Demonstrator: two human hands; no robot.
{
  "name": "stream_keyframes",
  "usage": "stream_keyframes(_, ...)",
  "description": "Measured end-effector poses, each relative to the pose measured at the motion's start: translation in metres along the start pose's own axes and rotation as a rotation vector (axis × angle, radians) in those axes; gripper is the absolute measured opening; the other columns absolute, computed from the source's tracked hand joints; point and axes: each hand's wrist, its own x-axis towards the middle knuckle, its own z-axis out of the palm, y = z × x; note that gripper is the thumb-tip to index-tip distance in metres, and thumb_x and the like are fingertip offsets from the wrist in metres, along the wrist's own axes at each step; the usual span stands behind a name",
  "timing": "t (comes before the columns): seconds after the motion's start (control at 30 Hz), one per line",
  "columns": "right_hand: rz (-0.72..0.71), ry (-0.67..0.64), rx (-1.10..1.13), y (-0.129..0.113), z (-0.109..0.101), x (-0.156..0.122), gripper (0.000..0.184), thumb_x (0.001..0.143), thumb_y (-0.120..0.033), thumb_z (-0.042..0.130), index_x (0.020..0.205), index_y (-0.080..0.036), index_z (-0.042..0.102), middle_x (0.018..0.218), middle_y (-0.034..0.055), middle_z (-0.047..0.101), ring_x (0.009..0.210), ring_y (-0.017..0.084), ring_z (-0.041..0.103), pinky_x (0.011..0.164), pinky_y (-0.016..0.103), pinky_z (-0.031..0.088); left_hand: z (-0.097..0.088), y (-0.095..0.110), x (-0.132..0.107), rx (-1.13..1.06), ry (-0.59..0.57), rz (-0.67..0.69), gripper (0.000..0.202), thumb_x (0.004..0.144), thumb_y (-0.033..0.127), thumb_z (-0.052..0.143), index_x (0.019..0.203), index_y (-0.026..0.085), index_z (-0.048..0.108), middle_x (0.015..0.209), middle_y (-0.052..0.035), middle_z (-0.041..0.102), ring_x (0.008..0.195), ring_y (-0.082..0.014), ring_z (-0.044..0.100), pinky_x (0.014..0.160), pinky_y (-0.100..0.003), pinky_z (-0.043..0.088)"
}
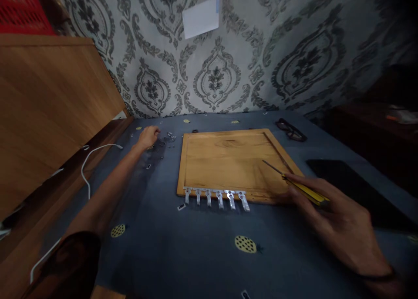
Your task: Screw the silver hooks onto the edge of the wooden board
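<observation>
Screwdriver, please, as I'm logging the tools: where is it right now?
In the head view, the yellow-handled screwdriver is right of centre, held in the right hand; its shaft shows in front of the right part of the wooden board.

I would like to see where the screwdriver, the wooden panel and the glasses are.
Screwdriver (306, 191): head view, yellow handle.
Wooden panel (227, 161): head view, bare middle.
Glasses (295, 135): head view, lens area.
</observation>
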Motion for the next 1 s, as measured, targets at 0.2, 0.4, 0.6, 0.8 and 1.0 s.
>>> stream_keyframes(0.2, 0.006, -0.044, 0.002, 0.002, -0.001, -0.001, 0.044, 0.097, -0.055, 0.054, 0.118, -0.021, 0.071, 0.112, 0.0095, 0.078, 0.103, 0.026, 0.076, 0.094, 0.04, 0.062, 0.0, -0.017, -0.023, -0.066, -0.051, -0.016, 0.039, 0.098, 0.039, 0.065, 0.13, 0.017, 0.062, 0.131, -0.0103, 0.064, 0.113, -0.0253, 0.066, 0.095, -0.046, 0.059)
stream_keyframes(0.4, 0.062, -0.095, 0.035, -0.006, -0.002, 0.002, 0.043, 0.095, -0.056, 0.055, 0.112, -0.021, 0.074, 0.108, 0.0099, 0.079, 0.099, 0.025, 0.077, 0.085, 0.036, 0.064, 0.005, -0.009, -0.031, -0.16, -0.026, -0.051, 0.039, 0.099, 0.039, 0.065, 0.131, 0.017, 0.061, 0.132, -0.011, 0.063, 0.113, -0.0244, 0.066, 0.095, -0.047, 0.058)
stream_keyframes(0.6, 0.257, -0.053, 0.168, -0.011, -0.001, 0.005, 0.04, 0.088, -0.053, 0.064, 0.109, -0.02, 0.075, 0.112, 0.0112, 0.079, 0.094, 0.025, 0.078, 0.064, 0.031, 0.062, -0.004, 0.006, -0.041, -0.329, 0.034, -0.082, 0.039, 0.099, 0.039, 0.065, 0.13, 0.017, 0.062, 0.131, -0.0103, 0.064, 0.112, -0.025, 0.066, 0.095, -0.046, 0.059)
stream_keyframes(0.8, 0.472, -0.03, 0.466, -0.026, 0.001, 0.023, 0.04, 0.079, -0.054, 0.076, 0.101, -0.021, 0.073, 0.081, 0.0067, 0.078, 0.06, 0.018, 0.071, 0.053, 0.028, 0.058, -0.025, 0.038, -0.067, -0.574, 0.101, -0.072, 0.029, 0.098, 0.038, 0.065, 0.114, 0.014, 0.066, 0.112, -0.0073, 0.069, 0.097, -0.0199, 0.068, 0.086, -0.04, 0.059)
stream_keyframes(1.0, 0.45, 0.093, 0.483, -0.046, -0.006, 0.033, 0.036, 0.08, -0.051, 0.077, 0.097, -0.019, 0.074, 0.08, 0.0056, 0.075, 0.059, 0.014, 0.063, 0.06, 0.028, 0.056, -0.044, 0.114, -0.118, -0.902, -0.038, 0.09, 0.02, 0.085, 0.037, 0.063, 0.082, 0.017, 0.062, 0.079, -0.0015, 0.068, 0.072, -0.0133, 0.063, 0.072, -0.027, 0.053)
